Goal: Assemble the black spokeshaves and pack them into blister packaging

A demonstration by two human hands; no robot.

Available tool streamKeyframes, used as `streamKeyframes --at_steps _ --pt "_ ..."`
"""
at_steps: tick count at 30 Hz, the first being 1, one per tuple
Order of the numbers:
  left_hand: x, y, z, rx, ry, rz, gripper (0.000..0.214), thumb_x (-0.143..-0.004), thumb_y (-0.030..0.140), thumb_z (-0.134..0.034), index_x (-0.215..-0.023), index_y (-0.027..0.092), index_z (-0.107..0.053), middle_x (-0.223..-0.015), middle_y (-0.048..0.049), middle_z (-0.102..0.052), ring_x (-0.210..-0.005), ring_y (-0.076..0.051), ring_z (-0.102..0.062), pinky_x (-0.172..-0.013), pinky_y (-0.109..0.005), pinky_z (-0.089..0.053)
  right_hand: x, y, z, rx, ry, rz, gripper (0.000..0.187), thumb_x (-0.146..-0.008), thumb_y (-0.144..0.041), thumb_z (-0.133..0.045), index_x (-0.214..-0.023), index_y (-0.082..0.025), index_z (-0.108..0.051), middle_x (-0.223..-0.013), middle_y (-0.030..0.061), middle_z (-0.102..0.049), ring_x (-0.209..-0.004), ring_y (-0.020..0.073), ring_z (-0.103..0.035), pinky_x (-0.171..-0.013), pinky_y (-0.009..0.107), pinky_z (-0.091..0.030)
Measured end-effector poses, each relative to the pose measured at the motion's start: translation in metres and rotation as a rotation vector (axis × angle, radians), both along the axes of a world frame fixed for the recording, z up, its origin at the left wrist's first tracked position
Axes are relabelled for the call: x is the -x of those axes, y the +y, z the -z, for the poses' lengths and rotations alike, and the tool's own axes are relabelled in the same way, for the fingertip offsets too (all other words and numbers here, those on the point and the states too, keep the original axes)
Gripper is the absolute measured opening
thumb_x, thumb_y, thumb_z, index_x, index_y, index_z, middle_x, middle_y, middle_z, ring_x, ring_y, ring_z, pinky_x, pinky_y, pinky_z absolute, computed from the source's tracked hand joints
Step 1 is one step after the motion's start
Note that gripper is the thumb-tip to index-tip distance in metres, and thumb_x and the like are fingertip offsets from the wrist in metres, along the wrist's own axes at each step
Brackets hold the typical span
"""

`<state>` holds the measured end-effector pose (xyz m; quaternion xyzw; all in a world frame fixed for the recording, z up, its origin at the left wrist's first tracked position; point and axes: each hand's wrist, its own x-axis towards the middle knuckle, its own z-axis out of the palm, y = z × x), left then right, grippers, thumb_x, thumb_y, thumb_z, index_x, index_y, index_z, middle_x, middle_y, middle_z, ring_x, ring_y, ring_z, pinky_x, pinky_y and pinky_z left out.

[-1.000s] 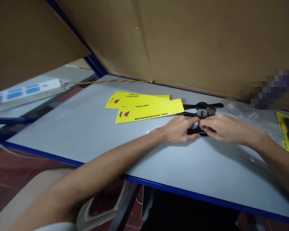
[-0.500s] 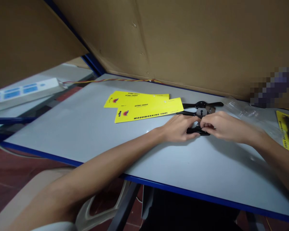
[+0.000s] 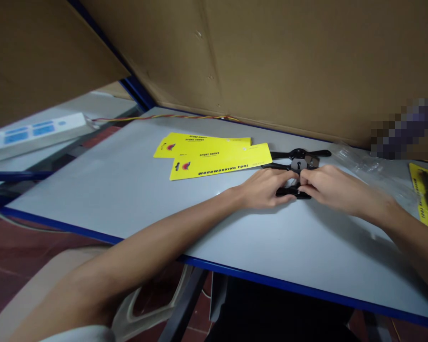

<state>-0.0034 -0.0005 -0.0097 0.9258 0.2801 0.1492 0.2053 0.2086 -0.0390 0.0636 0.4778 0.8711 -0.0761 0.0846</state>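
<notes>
On the table, a black spokeshave lies between my hands. My left hand is closed on its left part, thumb along the near side and index finger along the far side. Pinched fingers of my right hand touch its middle and right part; whatever small part they grip is hidden. A bit of grey metal shows between the two hands. Just beyond lie two more black spokeshaves, the farther one and the nearer one, its grey plate close to my right fingertips.
Yellow printed cards overlap left of the tools. Clear plastic packaging lies to the right, and a carded spokeshave is at the far right. A cardboard wall stands behind. A white power strip is at left.
My right fingers have shifted slightly and turned at the spokeshave's middle. My left hand keeps its place, and the other things lie as before.
</notes>
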Motion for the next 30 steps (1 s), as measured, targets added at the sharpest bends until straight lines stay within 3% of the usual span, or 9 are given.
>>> streamKeyframes --at_steps 5,13,18,22,25,30 --pt "0.001 0.0 -0.001 0.024 0.013 -0.015 0.058 -0.093 0.048 -0.054 -0.141 0.016 -0.053 -0.088 -0.0033 -0.066 -0.074 -0.021 -0.059 -0.067 -0.033 -0.04 0.0 -0.003 -0.002 0.031 -0.066 0.051 0.025 -0.108 -0.025 -0.046 -0.093 -0.017 -0.064 -0.078 0.0061 -0.067 -0.061 0.0165 -0.055 -0.056 0.03 -0.03" --pt "-0.001 0.003 0.0 0.029 0.011 -0.003 0.054 -0.092 0.049 -0.055 -0.132 0.014 -0.066 -0.086 -0.0053 -0.065 -0.076 -0.022 -0.059 -0.071 -0.035 -0.043 0.002 -0.003 -0.004 -0.031 -0.158 -0.076 0.023 -0.1 -0.012 -0.049 -0.089 -0.014 -0.069 -0.079 0.0091 -0.071 -0.058 0.0151 -0.055 -0.056 0.03 -0.027" --pt "0.0 0.003 0.0 0.035 -0.006 -0.014 0.055 -0.092 0.05 -0.056 -0.135 0.017 -0.058 -0.084 -0.0027 -0.064 -0.071 -0.02 -0.056 -0.066 -0.033 -0.039 0.004 -0.004 -0.001 -0.03 -0.161 -0.074 0.027 -0.1 -0.012 -0.048 -0.085 -0.013 -0.07 -0.078 0.011 -0.072 -0.057 0.0153 -0.055 -0.057 0.032 -0.027" --pt "0.0 0.002 0.0 0.045 -0.019 0.0 0.041 -0.092 0.05 -0.055 -0.12 0.019 -0.058 -0.083 -0.0021 -0.062 -0.07 -0.019 -0.054 -0.065 -0.033 -0.037 -0.001 -0.002 0.004 0.008 -0.074 -0.086 0.033 -0.102 -0.016 -0.046 -0.08 -0.015 -0.07 -0.074 0.0089 -0.07 -0.056 0.0146 -0.053 -0.059 0.032 -0.028" --pt "0.0 0.002 0.0 0.045 -0.038 0.019 0.034 -0.093 0.048 -0.055 -0.111 0.02 -0.059 -0.084 -0.0026 -0.062 -0.071 -0.019 -0.053 -0.067 -0.033 -0.038 -0.004 0.0 0.006 -0.001 -0.04 -0.054 0.026 -0.102 -0.02 -0.05 -0.086 -0.016 -0.071 -0.072 0.0061 -0.068 -0.055 0.0143 -0.051 -0.058 0.031 -0.028" --pt "0.001 0.004 0.002 0.026 -0.054 0.037 0.03 -0.094 0.048 -0.054 -0.105 0.02 -0.059 -0.083 -0.0032 -0.061 -0.071 -0.019 -0.053 -0.067 -0.034 -0.036 -0.005 0.005 0.007 -0.093 0.05 -0.155 0.017 -0.101 -0.015 -0.053 -0.1 -0.017 -0.07 -0.091 0.0077 -0.073 -0.07 0.0166 -0.06 -0.06 0.029 -0.03"
